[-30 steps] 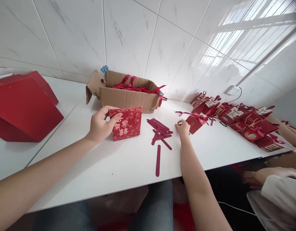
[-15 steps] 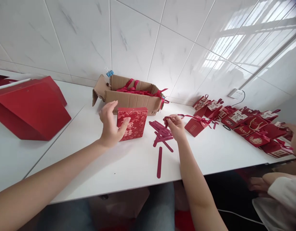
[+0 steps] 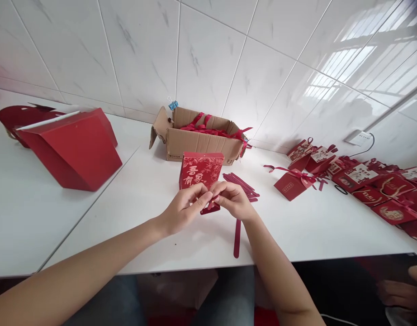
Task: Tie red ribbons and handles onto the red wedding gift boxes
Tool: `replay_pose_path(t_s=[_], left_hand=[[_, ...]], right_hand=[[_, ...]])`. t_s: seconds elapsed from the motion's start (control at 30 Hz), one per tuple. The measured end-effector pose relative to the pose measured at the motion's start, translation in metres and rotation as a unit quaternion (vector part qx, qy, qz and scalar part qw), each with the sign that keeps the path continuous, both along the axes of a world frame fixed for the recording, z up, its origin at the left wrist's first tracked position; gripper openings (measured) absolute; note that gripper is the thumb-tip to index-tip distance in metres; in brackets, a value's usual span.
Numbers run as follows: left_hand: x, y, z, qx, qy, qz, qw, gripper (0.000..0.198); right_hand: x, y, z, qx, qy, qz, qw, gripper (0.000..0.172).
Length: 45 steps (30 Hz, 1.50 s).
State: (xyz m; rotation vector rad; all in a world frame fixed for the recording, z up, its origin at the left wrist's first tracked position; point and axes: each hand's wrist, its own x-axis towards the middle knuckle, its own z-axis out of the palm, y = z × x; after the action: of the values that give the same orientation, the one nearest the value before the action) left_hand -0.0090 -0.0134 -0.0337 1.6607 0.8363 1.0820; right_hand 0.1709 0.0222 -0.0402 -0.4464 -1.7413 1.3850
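Note:
Both hands meet low in front of a red printed box point(image 3: 201, 167) that stands upright on the white table. My left hand point(image 3: 188, 206) has its thumb and fingertips closed on a dark red strip point(image 3: 210, 210), which is folded over. On the same strip, my right hand point(image 3: 234, 199) pinches from the other side. Fingers cover most of it, and a small pale bit shows near the tips. Just behind my right hand lies a pile of dark red strips point(image 3: 240, 183). One more loose strip point(image 3: 237, 240) lies nearer the table's front edge.
Behind the box, a cardboard carton point(image 3: 205, 142) holds red ribbons. A large red folded box point(image 3: 73, 149) stands at left. To the right are a small red gift box point(image 3: 291, 183) with a ribbon and several finished-looking boxes point(image 3: 381, 185). Another person's hand point(image 3: 398, 292) shows at lower right.
My left hand has let go of the red box and come right to the strip. My right hand has brought the strip left and down. The view has shifted left.

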Motion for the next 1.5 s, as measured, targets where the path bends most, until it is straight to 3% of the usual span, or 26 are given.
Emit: replay_pose_path(t_s=[0.27, 0.4, 0.6, 0.77, 0.97, 1.23, 1.5], left_hand=[[0.006, 0.001, -0.008, -0.167, -0.084, -0.056, 0.981, 0.046], [0.007, 0.0, -0.009, -0.222, -0.117, -0.066, 0.966, 0.042], [0.006, 0.005, -0.012, -0.18, -0.084, -0.054, 0.979, 0.029], [0.002, 0.008, -0.012, -0.119, 0.009, -0.027, 0.993, 0.029], [-0.002, 0.007, -0.01, -0.089, 0.096, -0.018, 0.991, 0.03], [0.0, 0.006, -0.009, -0.132, -0.01, -0.073, 0.989, 0.033], [-0.002, 0.007, -0.014, -0.232, -0.101, -0.116, 0.961, 0.03]], right_hand=[[0.002, -0.001, -0.008, 0.031, -0.019, -0.079, 0.996, 0.009], [0.001, -0.001, -0.009, 0.048, 0.003, -0.071, 0.996, 0.008], [0.001, -0.002, -0.01, 0.054, -0.015, -0.057, 0.997, 0.011], [0.004, 0.0, -0.01, 0.099, -0.038, -0.023, 0.994, 0.017], [0.008, 0.006, -0.013, 0.139, -0.061, -0.023, 0.988, 0.01], [0.009, 0.003, -0.01, 0.233, -0.066, -0.061, 0.968, 0.006], [0.007, 0.0, -0.007, 0.228, -0.036, -0.061, 0.971, 0.011]])
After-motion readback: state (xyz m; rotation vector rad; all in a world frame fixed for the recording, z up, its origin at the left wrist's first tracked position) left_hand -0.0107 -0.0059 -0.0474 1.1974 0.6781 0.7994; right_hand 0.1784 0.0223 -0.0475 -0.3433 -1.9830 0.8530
